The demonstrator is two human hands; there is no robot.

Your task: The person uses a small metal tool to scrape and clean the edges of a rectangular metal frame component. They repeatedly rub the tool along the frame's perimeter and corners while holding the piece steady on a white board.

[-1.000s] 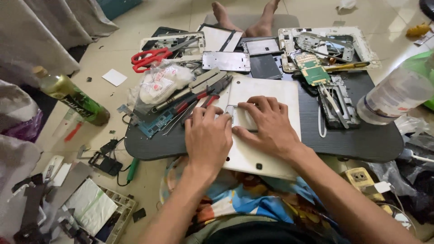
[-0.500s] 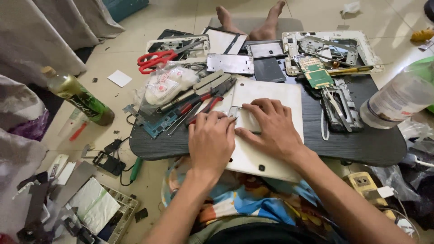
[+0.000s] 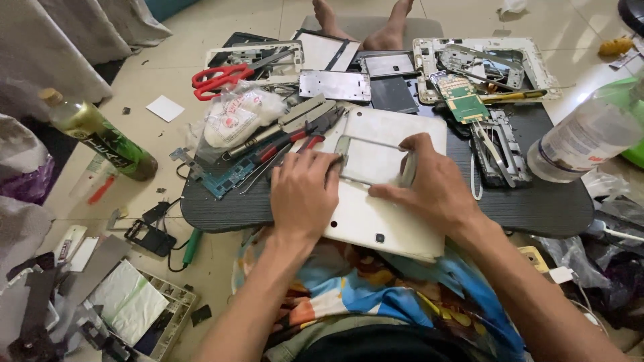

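A small silver phone frame [image 3: 371, 161] lies flat on a white tablet back cover [image 3: 376, 221], which rests on a dark oval board [image 3: 537, 208]. My left hand [image 3: 305, 194] presses the frame's left edge, fingers bent over it. My right hand [image 3: 433, 188] grips the frame's right edge between thumb and fingers. Both hands hold the frame against the white cover.
Pliers and screwdrivers [image 3: 295, 137], a blue circuit board [image 3: 225, 181], a plastic bag [image 3: 235, 117], red scissors [image 3: 218, 77], a green circuit board [image 3: 463, 100], opened device shells [image 3: 483, 60], a clear bottle [image 3: 583, 144] and a green bottle [image 3: 100, 137] surround the hands. Another person's feet [image 3: 365, 20] rest beyond the board.
My hands have spread apart, uncovering the silver frame between them. The camera has moved closer and tilted slightly.
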